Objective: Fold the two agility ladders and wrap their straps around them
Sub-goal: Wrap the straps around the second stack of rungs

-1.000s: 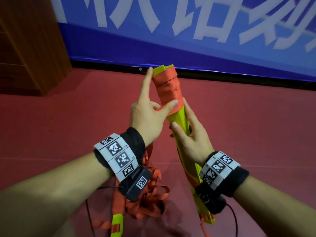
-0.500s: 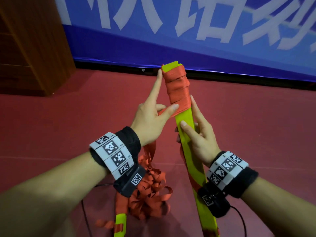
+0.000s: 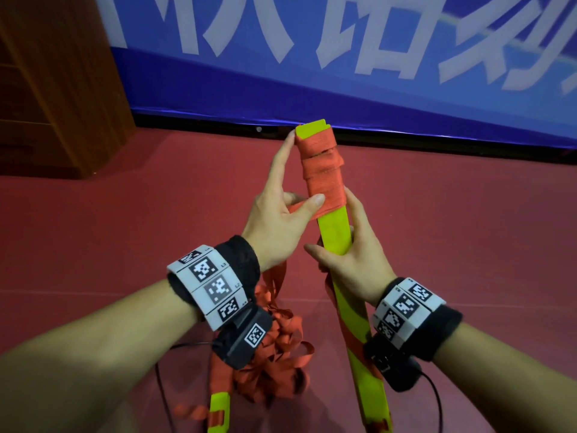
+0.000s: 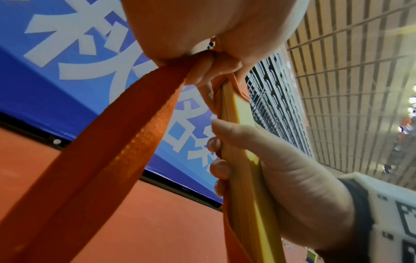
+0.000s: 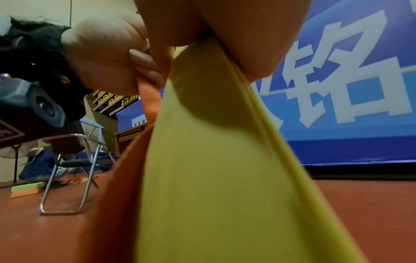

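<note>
Since the earlier frame, bundle [image 3: 335,232] stands a little more upright and my left hand [image 3: 278,226] has slid up, forefinger now at its top edge.

Item, bundle: folded yellow-green rungs, held upright before me, above the red floor [image 3: 468,245]. Top part wound with several turns of orange strap [image 3: 323,173].

Item, left hand: thumb presses the lowest turn against the rungs, forefinger straight along the wrap's left side, other fingers curled round the strap; the wrist view shows the strap running taut out of that grip.

Item, right hand [image 3: 352,260]: wrapped round the bundle just below the wrap, thumb on its front.

Item, loose strap [image 3: 281,354]: tangled heap on the floor below my left wrist, beside another yellow-green rung [image 3: 218,410].

Item, surroundings: blue banner [image 3: 343,73] behind; folding chair [image 5: 74,160] off to the left.
</note>
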